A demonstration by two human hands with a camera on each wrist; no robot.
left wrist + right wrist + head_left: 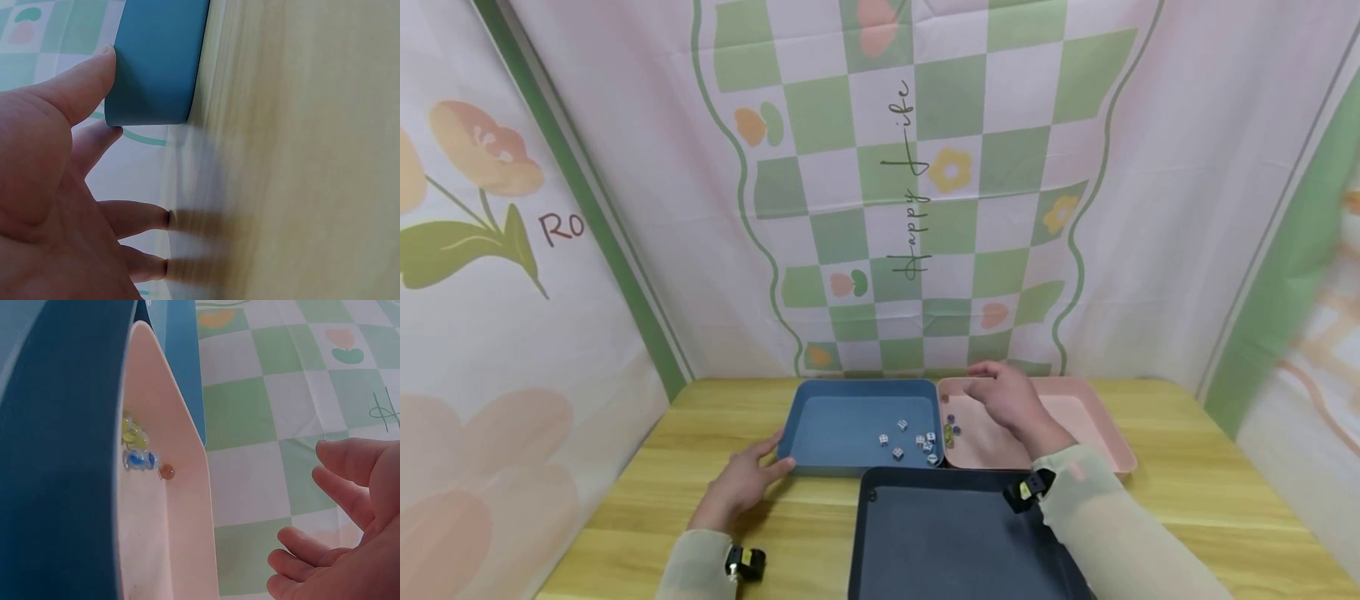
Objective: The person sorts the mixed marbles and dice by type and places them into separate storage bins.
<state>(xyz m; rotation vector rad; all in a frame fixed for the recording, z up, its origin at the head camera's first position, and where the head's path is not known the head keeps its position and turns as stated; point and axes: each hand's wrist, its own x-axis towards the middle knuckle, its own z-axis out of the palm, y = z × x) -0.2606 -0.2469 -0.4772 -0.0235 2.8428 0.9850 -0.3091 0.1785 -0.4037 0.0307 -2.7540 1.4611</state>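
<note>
My left hand [741, 482] touches the front left corner of a blue tray [838, 421], thumb and index finger extended against its wall in the left wrist view. Several white dice [898, 454] lie in the right part of that tray. Over the pink tray [1082, 425] hovers my right hand [1011, 404], holding nothing, its fingers loosely bent and apart. Along the pink tray's left end sit glass marbles: yellow ones [133, 433], blue ones [137, 460] and a brown one [167, 471].
A dark grey tray [955, 533] stands in front of the other two, with a small dark marble [872, 496] in its far left corner. The trays rest on a wooden table [632, 508]. Behind them hangs a checkered curtain [947, 100].
</note>
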